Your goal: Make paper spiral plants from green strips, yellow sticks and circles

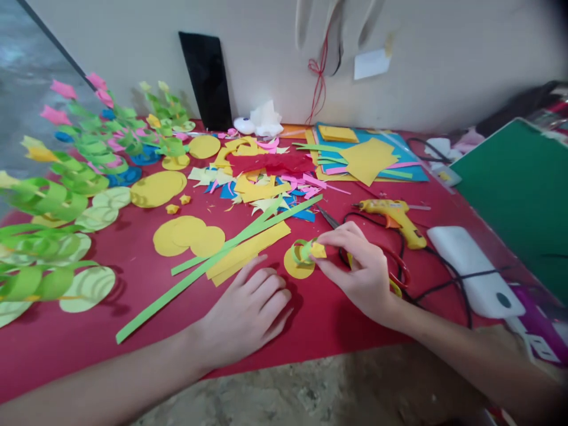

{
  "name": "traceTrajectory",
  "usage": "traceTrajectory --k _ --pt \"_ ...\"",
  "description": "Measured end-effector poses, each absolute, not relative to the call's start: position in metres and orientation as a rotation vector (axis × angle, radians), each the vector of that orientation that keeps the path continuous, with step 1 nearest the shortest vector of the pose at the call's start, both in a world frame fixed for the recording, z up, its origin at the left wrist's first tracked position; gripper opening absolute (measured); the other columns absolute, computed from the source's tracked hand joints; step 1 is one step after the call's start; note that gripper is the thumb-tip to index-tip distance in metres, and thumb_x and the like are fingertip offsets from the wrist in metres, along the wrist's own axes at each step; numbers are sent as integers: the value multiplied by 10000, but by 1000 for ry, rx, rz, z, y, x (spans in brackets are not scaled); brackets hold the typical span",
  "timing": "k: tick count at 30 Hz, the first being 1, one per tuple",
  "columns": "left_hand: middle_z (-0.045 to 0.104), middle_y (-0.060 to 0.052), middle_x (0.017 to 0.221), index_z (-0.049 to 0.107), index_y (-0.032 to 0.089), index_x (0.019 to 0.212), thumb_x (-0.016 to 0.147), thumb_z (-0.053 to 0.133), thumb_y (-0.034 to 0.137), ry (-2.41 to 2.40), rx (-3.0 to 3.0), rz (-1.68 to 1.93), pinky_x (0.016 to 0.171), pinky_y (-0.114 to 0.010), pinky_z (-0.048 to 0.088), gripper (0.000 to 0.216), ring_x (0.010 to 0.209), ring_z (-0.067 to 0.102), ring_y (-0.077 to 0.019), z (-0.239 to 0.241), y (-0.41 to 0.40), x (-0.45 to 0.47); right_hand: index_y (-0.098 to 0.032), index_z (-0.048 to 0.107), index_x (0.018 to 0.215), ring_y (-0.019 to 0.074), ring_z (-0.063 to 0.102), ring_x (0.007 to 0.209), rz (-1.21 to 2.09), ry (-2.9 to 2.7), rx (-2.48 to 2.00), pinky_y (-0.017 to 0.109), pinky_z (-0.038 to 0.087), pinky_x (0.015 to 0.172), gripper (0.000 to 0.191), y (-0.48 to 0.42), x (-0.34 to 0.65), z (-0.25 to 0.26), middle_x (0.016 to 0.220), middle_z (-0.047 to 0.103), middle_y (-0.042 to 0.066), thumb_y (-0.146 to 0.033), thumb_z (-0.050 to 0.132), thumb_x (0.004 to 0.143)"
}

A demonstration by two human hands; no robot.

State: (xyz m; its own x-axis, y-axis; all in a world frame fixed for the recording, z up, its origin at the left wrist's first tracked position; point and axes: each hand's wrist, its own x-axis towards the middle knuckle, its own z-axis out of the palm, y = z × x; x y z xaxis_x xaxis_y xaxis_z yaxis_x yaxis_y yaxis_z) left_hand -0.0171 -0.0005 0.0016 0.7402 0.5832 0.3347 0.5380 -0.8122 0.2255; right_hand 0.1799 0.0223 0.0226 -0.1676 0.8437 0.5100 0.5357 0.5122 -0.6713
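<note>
- Resting on the table [328, 319], left hand [249, 305] curls loosely, nothing seen in it.
- Right hand [356, 269], nearer, pinches the flower [305, 254] by its tip [318, 251].
- Flower lies between both hands, long axis running from disc [296, 268] rightward to tip.

Black panel [206, 80] against wall [261, 53], green board [515, 195] right

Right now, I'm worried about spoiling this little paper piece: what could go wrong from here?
The right hand pinches the yellow tip of the curled green paper piece; a hard squeeze might crumple it. The scissors lie close by that hand, so a shift could knock them. The yellow glue gun lies just beyond; whether it is hot cannot be seen, but brushing it could burn.
</note>
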Motion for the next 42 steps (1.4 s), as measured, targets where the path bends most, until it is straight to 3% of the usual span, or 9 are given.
traceTrajectory --k 11,17,20,23,25,28,33,37,42 --pt "644 -17 1002 569 174 845 852 435 125 595 2716 747 934 -323 375 143 938 554 -134 -1 4 -25 -197 571 804 147 517 724 440 -1774 -1185 293 456 643 115 17 183 18 750 627 18 -152 618 709" --pt "601 16 648 500 163 769 854 435 153 743 2659 742 817 -301 432 108 603 543 -94 5 5 -22 -204 568 810 149 524 731 448 -1760 -1188 310 455 676 120 15 181 16 773 631 15 -159 619 712" --pt "606 -38 714 492 139 849 830 488 224 901 2666 709 762 -345 440 88 677 553 -148 6 8 -20 -202 569 820 147 520 738 447 -1748 -1195 303 453 674 128 14 181 15 776 627 15 -154 619 712" --pt "610 -107 797 491 88 983 800 525 336 1043 2673 609 741 -414 428 310 750 558 -220 4 13 -19 -197 570 825 141 508 717 446 -1737 -1196 288 450 643 127 13 180 14 757 616 13 -150 613 716" --pt "606 -91 786 529 106 963 827 485 283 1037 2688 535 745 -425 420 227 727 555 -211 2 16 -20 -190 568 820 137 501 705 446 -1731 -1192 281 447 629 124 13 179 13 747 610 13 -144 612 714" --pt "589 -48 755 583 154 872 852 422 164 928 2698 502 777 -395 413 163 717 542 -169 0 18 -21 -184 565 816 134 495 704 448 -1726 -1185 279 445 629 127 12 179 13 751 609 15 -134 612 710" --pt "617 -28 948 559 186 860 854 435 160 603 2544 545 958 -359 352 127 961 529 -145 11 6 -16 -187 566 808 134 494 706 452 -1725 -1180 290 446 649 119 10 179 15 756 618 13 -130 608 713" --pt "628 -1 731 549 173 828 856 422 145 525 2083 297 717 -210 478 133 744 579 -106 32 -10 -16 -187 563 808 138 498 710 459 -1719 -1182 298 448 655 119 9 178 16 761 624 17 -128 606 714" --pt "680 20 955 612 231 995 823 467 77 605 1818 413 837 -168 461 272 893 617 -100 59 -4 -26 -178 559 813 139 504 710 462 -1713 -1183 301 449 658 121 10 178 14 765 624 26 -126 605 714"
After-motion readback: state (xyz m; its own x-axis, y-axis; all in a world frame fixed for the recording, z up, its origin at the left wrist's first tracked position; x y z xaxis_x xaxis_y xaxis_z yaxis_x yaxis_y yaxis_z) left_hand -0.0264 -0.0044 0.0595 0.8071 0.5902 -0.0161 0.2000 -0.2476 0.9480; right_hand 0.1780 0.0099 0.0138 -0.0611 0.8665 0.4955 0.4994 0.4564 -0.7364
